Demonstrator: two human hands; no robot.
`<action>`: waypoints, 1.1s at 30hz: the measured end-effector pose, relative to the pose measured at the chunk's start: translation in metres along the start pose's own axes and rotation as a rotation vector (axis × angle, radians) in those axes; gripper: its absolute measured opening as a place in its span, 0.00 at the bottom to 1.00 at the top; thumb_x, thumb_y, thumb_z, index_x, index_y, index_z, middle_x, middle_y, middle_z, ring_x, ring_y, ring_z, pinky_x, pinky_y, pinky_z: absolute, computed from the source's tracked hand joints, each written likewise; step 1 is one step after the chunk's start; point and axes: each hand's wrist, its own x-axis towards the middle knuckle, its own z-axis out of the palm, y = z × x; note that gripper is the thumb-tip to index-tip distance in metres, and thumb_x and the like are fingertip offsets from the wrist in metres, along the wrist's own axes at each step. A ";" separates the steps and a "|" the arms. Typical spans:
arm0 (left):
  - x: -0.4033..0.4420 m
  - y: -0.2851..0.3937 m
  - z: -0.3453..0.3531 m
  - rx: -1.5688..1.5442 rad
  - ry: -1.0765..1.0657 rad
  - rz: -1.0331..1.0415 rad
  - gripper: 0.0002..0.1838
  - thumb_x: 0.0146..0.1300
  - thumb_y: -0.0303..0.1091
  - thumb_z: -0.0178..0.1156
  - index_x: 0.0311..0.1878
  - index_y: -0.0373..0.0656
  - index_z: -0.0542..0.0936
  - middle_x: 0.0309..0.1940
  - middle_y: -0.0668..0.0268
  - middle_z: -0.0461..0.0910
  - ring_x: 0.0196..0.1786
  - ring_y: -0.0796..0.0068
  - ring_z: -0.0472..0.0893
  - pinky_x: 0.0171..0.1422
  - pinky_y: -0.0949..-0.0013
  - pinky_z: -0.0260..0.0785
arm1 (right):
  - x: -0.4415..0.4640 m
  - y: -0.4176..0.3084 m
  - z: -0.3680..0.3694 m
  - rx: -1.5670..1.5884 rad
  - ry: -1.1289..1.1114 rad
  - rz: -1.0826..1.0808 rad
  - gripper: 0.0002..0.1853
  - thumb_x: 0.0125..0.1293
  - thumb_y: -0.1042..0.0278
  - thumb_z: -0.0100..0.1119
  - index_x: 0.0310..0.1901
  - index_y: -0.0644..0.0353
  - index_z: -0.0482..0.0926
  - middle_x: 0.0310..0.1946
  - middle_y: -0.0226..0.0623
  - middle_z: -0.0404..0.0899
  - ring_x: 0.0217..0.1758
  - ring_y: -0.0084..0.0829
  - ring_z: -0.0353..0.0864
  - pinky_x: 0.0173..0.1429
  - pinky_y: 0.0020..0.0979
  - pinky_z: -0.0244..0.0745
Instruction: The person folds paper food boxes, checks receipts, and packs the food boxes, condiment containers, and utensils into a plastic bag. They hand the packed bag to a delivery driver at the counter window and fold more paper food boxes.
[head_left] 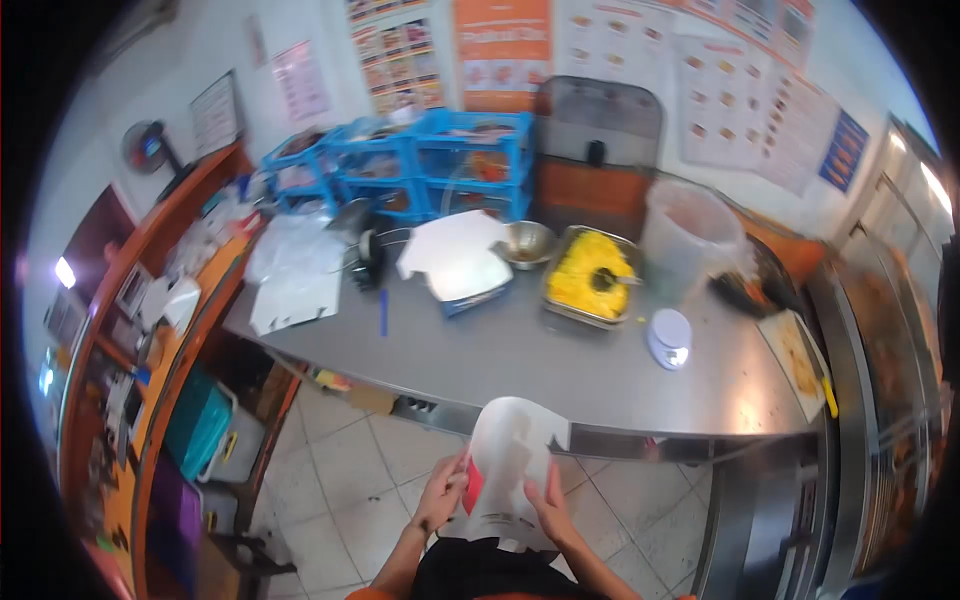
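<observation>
In the head view a white card sheet (515,450) with a red patch and some print is held low in front of my body, just off the table's front edge. Its upper end curves over and has a notch at the right corner. My left hand (447,490) grips its left edge near the red patch. On the opposite edge, my right hand (548,503) closes with the thumb laid over the front face. The sheet's lower end meets my dark apron (490,572).
On the steel table (450,365) stand a tray of yellow food (590,275), a small white scale (669,338), a clear tub (690,235), a metal bowl (528,243) and stacked white card (455,260). Blue crates (470,160) line the wall. A cutting board (793,365) with a yellow-handled knife (829,397) lies right.
</observation>
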 end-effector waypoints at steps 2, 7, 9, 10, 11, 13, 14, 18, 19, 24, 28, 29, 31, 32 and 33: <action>-0.006 0.008 -0.027 0.049 0.295 0.024 0.17 0.75 0.36 0.49 0.59 0.35 0.75 0.39 0.70 0.76 0.44 0.80 0.72 0.52 0.73 0.67 | 0.010 -0.011 0.050 0.086 -0.130 -0.066 0.27 0.70 0.64 0.56 0.67 0.64 0.64 0.45 0.39 0.77 0.44 0.32 0.76 0.53 0.32 0.71; -0.006 0.005 -0.132 -0.145 0.915 0.147 0.12 0.75 0.36 0.50 0.47 0.36 0.76 0.34 0.69 0.75 0.38 0.79 0.71 0.45 0.73 0.66 | 0.049 -0.088 0.179 0.383 -0.361 0.154 0.25 0.66 0.64 0.62 0.59 0.64 0.66 0.48 0.38 0.69 0.52 0.28 0.70 0.61 0.29 0.64; -0.019 0.010 -0.175 -0.165 0.993 0.153 0.12 0.75 0.37 0.50 0.42 0.36 0.75 0.33 0.69 0.74 0.35 0.80 0.69 0.42 0.73 0.65 | 0.068 -0.079 0.228 0.220 -0.527 0.364 0.25 0.62 0.63 0.67 0.54 0.63 0.66 0.49 0.38 0.70 0.54 0.26 0.69 0.60 0.29 0.65; -0.025 0.016 -0.195 -0.061 1.052 0.186 0.12 0.75 0.37 0.49 0.42 0.36 0.76 0.33 0.69 0.74 0.35 0.80 0.69 0.43 0.73 0.64 | 0.075 -0.069 0.249 0.216 -0.552 0.364 0.25 0.62 0.63 0.67 0.54 0.63 0.66 0.49 0.38 0.70 0.54 0.26 0.69 0.60 0.29 0.65; -0.031 0.022 -0.215 0.049 1.103 0.219 0.13 0.75 0.36 0.49 0.41 0.36 0.76 0.33 0.68 0.75 0.35 0.80 0.69 0.43 0.74 0.64 | 0.083 -0.059 0.270 0.322 -0.450 0.326 0.24 0.61 0.63 0.67 0.53 0.63 0.69 0.46 0.36 0.73 0.49 0.26 0.73 0.56 0.29 0.68; -0.050 0.033 -0.252 0.159 1.158 0.163 0.12 0.74 0.36 0.51 0.41 0.37 0.77 0.32 0.67 0.74 0.34 0.78 0.70 0.43 0.73 0.64 | 0.098 -0.080 0.293 0.433 -0.347 0.302 0.23 0.61 0.63 0.68 0.53 0.63 0.71 0.44 0.35 0.76 0.45 0.27 0.77 0.52 0.29 0.71; -0.059 0.040 -0.267 0.262 1.194 0.110 0.11 0.73 0.35 0.52 0.40 0.37 0.77 0.31 0.66 0.74 0.33 0.77 0.71 0.43 0.72 0.64 | 0.109 -0.121 0.288 0.156 -0.128 -0.160 0.22 0.60 0.64 0.68 0.53 0.63 0.74 0.43 0.35 0.77 0.44 0.29 0.79 0.50 0.30 0.73; -0.051 0.083 -0.299 1.253 0.615 0.589 0.06 0.68 0.31 0.56 0.43 0.40 0.76 0.36 0.65 0.77 0.42 0.67 0.76 0.50 0.64 0.67 | 0.118 -0.164 0.317 0.062 -1.110 -0.919 0.22 0.58 0.67 0.64 0.55 0.62 0.77 0.49 0.36 0.77 0.48 0.37 0.80 0.50 0.35 0.76; -0.043 0.080 -0.297 1.249 0.602 0.585 0.06 0.68 0.31 0.56 0.43 0.40 0.76 0.36 0.65 0.77 0.42 0.67 0.76 0.50 0.64 0.67 | 0.118 -0.169 0.330 0.061 -1.108 -0.905 0.22 0.58 0.67 0.64 0.55 0.62 0.77 0.49 0.36 0.77 0.48 0.37 0.80 0.50 0.35 0.76; -0.017 0.020 -0.304 -0.468 1.267 0.322 0.19 0.74 0.43 0.53 0.61 0.44 0.67 0.64 0.59 0.64 0.63 0.63 0.69 0.67 0.56 0.60 | 0.130 -0.182 0.381 0.183 -0.816 -1.305 0.26 0.57 0.72 0.59 0.60 0.59 0.73 0.49 0.35 0.77 0.51 0.36 0.78 0.49 0.40 0.76; 0.002 0.040 -0.350 -1.016 0.638 0.061 0.24 0.75 0.46 0.50 0.65 0.40 0.67 0.62 0.59 0.71 0.64 0.64 0.72 0.68 0.60 0.63 | 0.140 -0.162 0.416 0.363 -0.920 -1.256 0.17 0.60 0.78 0.57 0.53 0.59 0.79 0.45 0.39 0.77 0.45 0.40 0.79 0.51 0.43 0.75; 0.020 0.034 -0.352 -1.072 0.743 0.078 0.26 0.74 0.49 0.49 0.67 0.42 0.66 0.55 0.62 0.75 0.56 0.67 0.76 0.60 0.63 0.69 | 0.142 -0.152 0.430 0.596 -0.840 -1.020 0.18 0.59 0.76 0.58 0.53 0.59 0.76 0.46 0.38 0.76 0.48 0.40 0.78 0.54 0.43 0.73; 0.048 0.049 -0.362 -1.087 0.642 0.135 0.27 0.74 0.52 0.48 0.66 0.42 0.67 0.52 0.63 0.76 0.53 0.69 0.77 0.57 0.65 0.71 | 0.160 -0.162 0.439 0.837 -0.704 -0.670 0.09 0.61 0.78 0.57 0.43 0.60 0.80 0.43 0.40 0.75 0.49 0.42 0.78 0.56 0.49 0.73; 0.059 0.053 -0.366 -1.107 0.558 0.189 0.28 0.74 0.55 0.48 0.65 0.42 0.67 0.49 0.64 0.76 0.49 0.71 0.78 0.53 0.67 0.72 | 0.175 -0.176 0.439 0.835 -0.698 -0.668 0.09 0.61 0.78 0.57 0.43 0.60 0.80 0.43 0.40 0.75 0.49 0.42 0.78 0.56 0.49 0.73; 0.052 -0.003 -0.385 -1.302 0.631 0.158 0.29 0.72 0.61 0.47 0.56 0.43 0.74 0.42 0.67 0.80 0.43 0.74 0.80 0.50 0.69 0.74 | 0.193 -0.187 0.439 0.708 -0.773 -0.963 0.07 0.60 0.77 0.58 0.41 0.61 0.80 0.43 0.40 0.77 0.51 0.42 0.78 0.59 0.52 0.72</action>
